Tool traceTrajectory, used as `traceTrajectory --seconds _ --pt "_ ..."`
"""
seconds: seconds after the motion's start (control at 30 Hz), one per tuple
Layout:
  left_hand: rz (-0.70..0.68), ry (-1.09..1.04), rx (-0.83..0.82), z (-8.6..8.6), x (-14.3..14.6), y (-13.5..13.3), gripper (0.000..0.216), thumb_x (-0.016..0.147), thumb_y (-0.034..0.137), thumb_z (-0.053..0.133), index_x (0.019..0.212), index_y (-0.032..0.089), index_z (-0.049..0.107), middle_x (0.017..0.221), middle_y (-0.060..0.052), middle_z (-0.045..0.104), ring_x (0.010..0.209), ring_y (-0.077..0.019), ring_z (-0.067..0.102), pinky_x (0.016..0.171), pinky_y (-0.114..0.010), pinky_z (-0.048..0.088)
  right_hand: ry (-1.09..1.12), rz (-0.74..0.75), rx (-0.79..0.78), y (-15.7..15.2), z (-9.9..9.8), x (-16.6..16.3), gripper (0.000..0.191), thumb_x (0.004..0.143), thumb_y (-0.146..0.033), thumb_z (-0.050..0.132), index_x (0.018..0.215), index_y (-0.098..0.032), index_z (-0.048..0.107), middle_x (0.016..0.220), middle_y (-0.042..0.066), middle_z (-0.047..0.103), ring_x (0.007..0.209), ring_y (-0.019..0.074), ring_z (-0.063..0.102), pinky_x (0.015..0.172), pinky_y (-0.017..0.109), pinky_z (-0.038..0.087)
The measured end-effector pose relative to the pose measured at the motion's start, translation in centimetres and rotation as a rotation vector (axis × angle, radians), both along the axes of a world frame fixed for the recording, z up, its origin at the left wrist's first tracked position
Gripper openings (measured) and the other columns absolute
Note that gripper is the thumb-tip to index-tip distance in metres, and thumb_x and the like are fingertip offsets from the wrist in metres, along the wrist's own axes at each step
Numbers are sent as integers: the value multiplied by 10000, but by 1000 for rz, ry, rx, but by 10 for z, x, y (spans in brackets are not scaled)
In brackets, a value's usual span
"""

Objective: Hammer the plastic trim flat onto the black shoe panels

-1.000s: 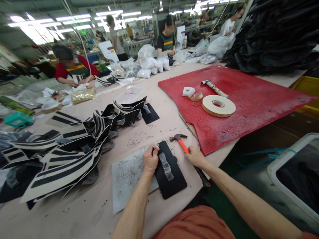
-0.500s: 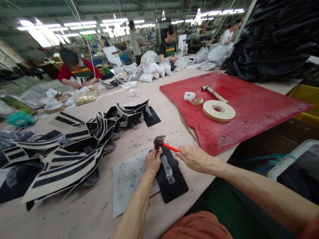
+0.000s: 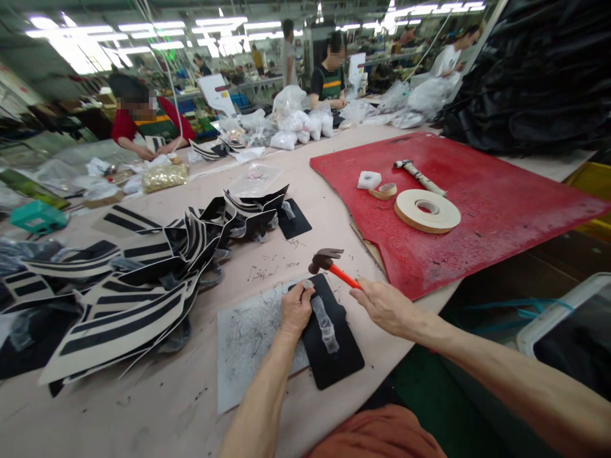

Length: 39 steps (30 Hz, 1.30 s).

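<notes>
My right hand (image 3: 387,305) is closed round the orange handle of a claw hammer (image 3: 327,259), its dark head raised just above my other hand. My left hand (image 3: 296,308) pinches a small metal punch-like piece (image 3: 308,285), seen by its round top end; the rest of it is hidden by the fingers. That piece stands at the upper edge of a black panel (image 3: 341,324), which has a strip of clear plastic film (image 3: 325,324) along its middle. Under the panel's left side lies a grey board (image 3: 238,356) strewn with dark scraps.
To the left are heaped striped black-and-cream panels (image 3: 128,318). A red mat (image 3: 501,216) on the right bears a tape roll (image 3: 428,211) and a second hammer (image 3: 420,177). Plastic bags (image 3: 291,124) line the far side, where co-workers (image 3: 146,121) sit. Black material (image 3: 529,76) is stacked at right.
The hammer head has lifted off the metal piece and moved slightly right and up with my right hand. My left hand keeps its pinch at the panel's edge. The view has shifted slightly.
</notes>
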<state>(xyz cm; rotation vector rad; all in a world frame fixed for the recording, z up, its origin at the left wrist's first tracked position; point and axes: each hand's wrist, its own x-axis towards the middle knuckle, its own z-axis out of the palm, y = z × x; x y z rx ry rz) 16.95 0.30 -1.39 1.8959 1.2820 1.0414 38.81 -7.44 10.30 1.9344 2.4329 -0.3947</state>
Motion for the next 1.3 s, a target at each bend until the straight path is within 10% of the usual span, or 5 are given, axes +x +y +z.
traceTrajectory --seconds 0.27,0.5,0.8,1.0,1.3 --pt "14 -18 -6 -6 1 4 180 927 285 540 986 230 701 980 -46 762 911 -203 707 866 -315 532 329 -243 220 6 53 -17 353 1043 -428 259 984 -196 519 667 30 555 546 154 449 556 289 251" --pt "16 64 -17 -4 2 2 172 923 257 541 969 240 706 889 -34 758 814 -191 698 773 -283 514 99 -130 -73 5 8 -5 308 1017 -415 390 941 -175 566 728 74 612 582 169 532 545 294 240" --pt "19 12 21 -5 1 1 157 915 241 556 967 225 704 954 -44 756 861 -192 699 814 -293 518 196 -468 -79 2 -57 7 216 995 -316 431 987 -146 564 902 125 626 815 231 598 708 321 448" --pt "21 -25 11 0 3 0 129 873 285 597 886 224 710 874 -40 751 825 -190 696 811 -300 530 262 31 188 5 -74 -49 441 873 -100 479 1308 -174 477 1213 136 543 1064 242 536 918 374 441" --pt "615 -589 -178 22 -30 7 348 862 478 567 778 149 644 712 -64 692 636 -180 676 614 -284 547 482 -68 99 26 -82 -66 273 912 -153 388 1054 -202 616 949 77 670 841 208 625 742 292 452"
